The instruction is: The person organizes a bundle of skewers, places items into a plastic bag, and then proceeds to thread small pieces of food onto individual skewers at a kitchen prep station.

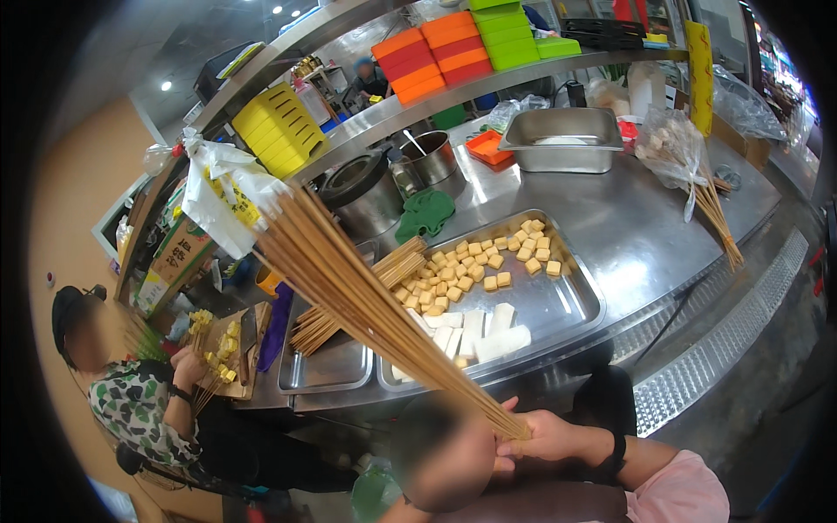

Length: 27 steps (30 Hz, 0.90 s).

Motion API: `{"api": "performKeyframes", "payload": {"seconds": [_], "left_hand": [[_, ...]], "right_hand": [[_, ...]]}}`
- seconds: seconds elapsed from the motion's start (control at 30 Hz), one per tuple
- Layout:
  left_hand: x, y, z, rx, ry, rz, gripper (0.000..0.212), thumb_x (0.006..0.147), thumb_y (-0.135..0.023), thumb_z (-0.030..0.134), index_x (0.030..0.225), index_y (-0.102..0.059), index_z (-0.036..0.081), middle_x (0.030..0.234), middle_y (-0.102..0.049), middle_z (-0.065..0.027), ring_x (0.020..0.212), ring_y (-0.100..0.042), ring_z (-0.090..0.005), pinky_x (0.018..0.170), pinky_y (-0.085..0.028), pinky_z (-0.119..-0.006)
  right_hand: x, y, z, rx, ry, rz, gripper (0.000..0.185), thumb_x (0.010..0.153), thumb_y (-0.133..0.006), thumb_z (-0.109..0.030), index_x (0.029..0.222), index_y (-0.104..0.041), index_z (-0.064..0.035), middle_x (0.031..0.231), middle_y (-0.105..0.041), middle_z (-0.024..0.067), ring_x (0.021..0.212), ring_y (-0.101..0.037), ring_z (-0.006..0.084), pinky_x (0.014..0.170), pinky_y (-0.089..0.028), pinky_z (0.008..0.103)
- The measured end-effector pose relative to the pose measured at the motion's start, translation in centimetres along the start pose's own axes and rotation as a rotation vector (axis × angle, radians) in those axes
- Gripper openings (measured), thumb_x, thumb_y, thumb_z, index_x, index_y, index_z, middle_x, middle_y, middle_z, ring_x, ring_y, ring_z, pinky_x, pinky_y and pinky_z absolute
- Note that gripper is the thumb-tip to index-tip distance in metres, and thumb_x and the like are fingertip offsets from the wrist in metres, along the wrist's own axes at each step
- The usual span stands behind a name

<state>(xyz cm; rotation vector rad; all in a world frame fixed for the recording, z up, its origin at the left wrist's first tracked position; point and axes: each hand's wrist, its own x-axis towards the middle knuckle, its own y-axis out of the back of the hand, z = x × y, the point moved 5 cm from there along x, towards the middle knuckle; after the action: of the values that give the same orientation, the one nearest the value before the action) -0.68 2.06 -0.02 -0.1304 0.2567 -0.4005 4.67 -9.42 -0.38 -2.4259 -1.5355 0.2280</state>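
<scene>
A long bundle of bamboo skewers (366, 307) slants across the view, a white plastic bag (225, 196) covering its far end. My right hand (546, 435) grips the near ends. My left hand (465, 461), largely blurred, is closed around the bundle just beside it. Beyond them, a large steel tray (575, 287) holds many yellowish tofu-like cubes (458, 268) and several white strips (484, 333). Shorter bundles of wooden skewers (327, 327) lie across a smaller steel tray (327, 376) at its left.
At left, a person (140, 399) holds skewered yellow pieces over a cutting board (252, 376) with a cleaver (248, 330). Behind the trays are a green cloth (425, 212), steel pots (435, 157) and a steel pan (562, 153). A bagged skewer bundle (680, 153) lies right.
</scene>
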Motion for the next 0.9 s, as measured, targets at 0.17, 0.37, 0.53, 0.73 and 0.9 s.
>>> {"api": "performKeyframes", "payload": {"seconds": [0.17,0.37,0.53,0.73,0.9], "left_hand": [[0.4,-1.1,2.7,-0.131,-0.185,-0.013,0.082,0.069,-0.082,0.016,0.137,-0.04,-0.001,0.153,-0.009,-0.011,0.133,-0.035,-0.0238,0.099,-0.043,-0.036],[1.5,-0.6,0.9,-0.328,-0.222,-0.136,0.042,0.074,-0.075,0.013,0.108,-0.058,-0.003,0.135,-0.039,-0.0149,0.125,-0.042,-0.0327,0.092,-0.048,-0.045],[0.5,-1.3,2.7,-0.348,-0.319,-0.01,0.025,0.08,-0.07,0.014,0.097,-0.061,0.0,0.118,-0.051,-0.0127,0.12,-0.046,-0.0326,0.099,-0.042,-0.047],[-1.6,1.4,3.4,-0.51,-0.514,0.306,0.011,0.086,-0.064,0.013,0.092,-0.063,0.004,0.118,-0.051,-0.0085,0.115,-0.051,-0.0276,0.103,-0.039,-0.052],[-2.3,3.0,1.0,-0.557,-0.508,0.32,0.01,0.088,-0.059,0.007,0.097,-0.06,0.003,0.118,-0.049,-0.0071,0.11,-0.052,-0.0241,0.095,-0.045,-0.047]], "right_hand": [[0.7,-0.5,-0.1,-0.031,-0.157,-0.302,0.024,0.092,-0.06,-0.026,0.104,-0.06,-0.0047,0.073,-0.057,0.0005,0.056,-0.049,0.0054,0.05,-0.039,0.0183],[0.4,-1.4,1.4,0.162,-0.178,-0.476,0.032,0.092,-0.056,-0.03,0.101,-0.054,0.0006,0.067,-0.056,0.0054,0.049,-0.049,0.0094,0.044,-0.037,0.0198],[0.1,-1.0,1.5,0.226,-0.165,-0.505,0.041,0.099,-0.043,-0.038,0.098,-0.057,0.0006,0.073,-0.058,0.0056,0.055,-0.052,0.0096,0.052,-0.042,0.0193],[-1.6,-0.7,-0.9,0.115,0.049,-0.481,0.026,0.091,-0.059,-0.028,0.089,-0.056,-0.0029,0.113,-0.054,0.012,0.105,-0.053,0.0198,0.094,-0.039,0.0322],[-3.1,1.1,-7.3,-0.429,0.533,-0.048,0.019,0.08,-0.066,-0.004,0.066,-0.053,-0.004,0.122,-0.047,0.0175,0.116,-0.047,0.028,0.1,-0.035,0.039]]}}
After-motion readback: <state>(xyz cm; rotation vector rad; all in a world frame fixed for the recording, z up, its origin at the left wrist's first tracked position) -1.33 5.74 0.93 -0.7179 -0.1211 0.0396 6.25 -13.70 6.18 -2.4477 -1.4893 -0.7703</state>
